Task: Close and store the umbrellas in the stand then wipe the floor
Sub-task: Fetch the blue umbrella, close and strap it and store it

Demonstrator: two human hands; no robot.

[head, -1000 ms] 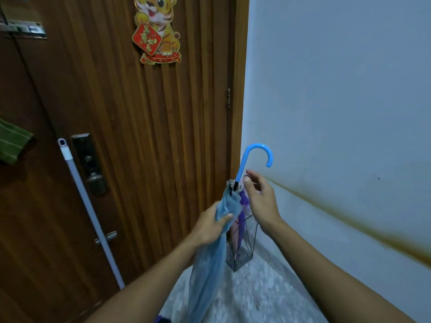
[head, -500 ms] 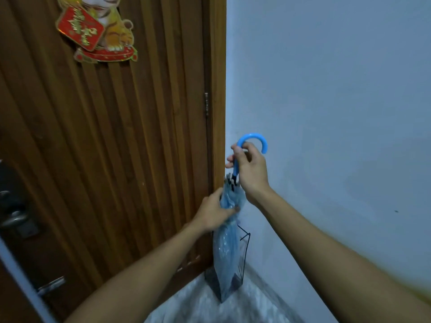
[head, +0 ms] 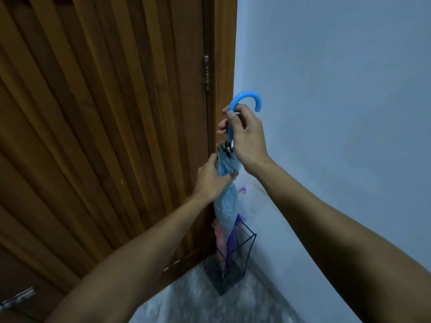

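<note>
A folded light-blue umbrella (head: 225,206) with a blue hooked handle stands upright, its lower end inside the black wire umbrella stand (head: 249,247) in the corner. My right hand (head: 246,138) grips the straight part of the blue handle. My left hand (head: 211,180) is wrapped around the bunched canopy just below the rib tips. A pink umbrella (head: 220,241) and a purple umbrella (head: 231,243) sit in the stand beside the blue one; a small pink handle tip (head: 242,189) shows behind it.
The ribbed wooden door (head: 105,136) fills the left, with its frame and hinge (head: 206,71) right behind the umbrella. A pale wall (head: 338,113) closes the right side. Speckled grey floor (head: 198,301) lies in front of the stand.
The blue umbrella has gone from tilted in front of me to upright with its tip down in the stand. My right hand shifted from the shaft end up onto the handle.
</note>
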